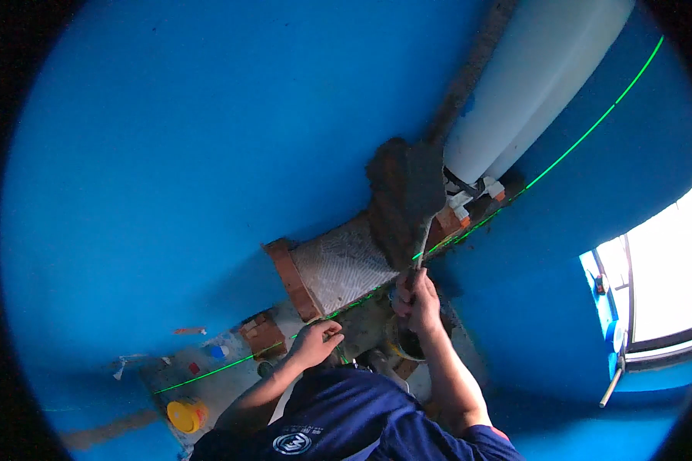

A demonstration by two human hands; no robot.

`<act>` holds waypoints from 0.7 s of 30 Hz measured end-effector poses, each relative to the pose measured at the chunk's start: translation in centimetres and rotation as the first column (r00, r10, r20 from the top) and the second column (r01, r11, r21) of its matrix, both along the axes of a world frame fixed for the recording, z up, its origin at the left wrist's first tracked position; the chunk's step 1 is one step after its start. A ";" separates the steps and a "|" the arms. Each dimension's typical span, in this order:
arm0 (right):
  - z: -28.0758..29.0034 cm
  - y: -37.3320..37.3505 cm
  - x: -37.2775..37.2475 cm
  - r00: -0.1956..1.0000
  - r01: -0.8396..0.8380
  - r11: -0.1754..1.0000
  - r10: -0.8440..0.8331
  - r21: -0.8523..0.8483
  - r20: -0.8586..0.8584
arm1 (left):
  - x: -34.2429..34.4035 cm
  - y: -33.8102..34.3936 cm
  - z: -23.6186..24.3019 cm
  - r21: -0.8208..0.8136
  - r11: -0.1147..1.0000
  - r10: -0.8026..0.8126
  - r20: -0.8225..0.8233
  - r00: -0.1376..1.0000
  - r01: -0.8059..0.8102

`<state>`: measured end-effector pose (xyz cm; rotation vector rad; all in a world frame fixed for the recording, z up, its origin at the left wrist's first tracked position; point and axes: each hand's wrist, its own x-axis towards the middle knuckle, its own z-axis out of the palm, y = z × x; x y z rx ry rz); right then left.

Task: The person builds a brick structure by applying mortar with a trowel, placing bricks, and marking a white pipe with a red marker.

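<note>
My right hand [420, 301] is closed around the handle of a trowel [425, 180], whose dark blade points away from me. Wet grey mortar [388, 203] lies around the blade and along the wall beside it. Under the mortar is a pale slab [344, 265] with a grooved face, edged at its left end by a reddish-brown strip [294, 280]. Nearer to me, my left hand [315, 343] hovers left of my right, its fingers loosely bent and apart, with nothing visible in them. A dark bucket [402, 338] is partly hidden behind my right forearm.
Blue walls [184, 154] surround the work, crossed by a green laser line [577, 144]. A wrapped white pipe [534, 84] rises at the far right. On the floor at left stand a yellow bucket [186, 416] and brown tile pieces [262, 336]. A bright window [665, 269] is at right.
</note>
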<state>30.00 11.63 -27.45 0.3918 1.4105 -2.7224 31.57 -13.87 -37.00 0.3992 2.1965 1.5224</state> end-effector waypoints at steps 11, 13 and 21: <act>-8.2 -4.2 -5.8 0.897 0.419 0.900 -0.390 0.121 -0.209 | 1.3 -3.5 0.2 -0.158 0.987 -0.023 0.016 1.000 0.026; -8.6 -4.2 -5.8 0.885 0.445 0.877 -0.401 0.180 -0.237 | 1.4 -3.9 0.5 -0.203 0.979 -0.020 0.042 0.999 0.028; -10.6 -4.3 -1.9 0.930 0.368 0.886 -0.353 0.281 -0.103 | 0.9 -3.7 0.6 -0.163 0.986 -0.012 0.106 0.994 0.029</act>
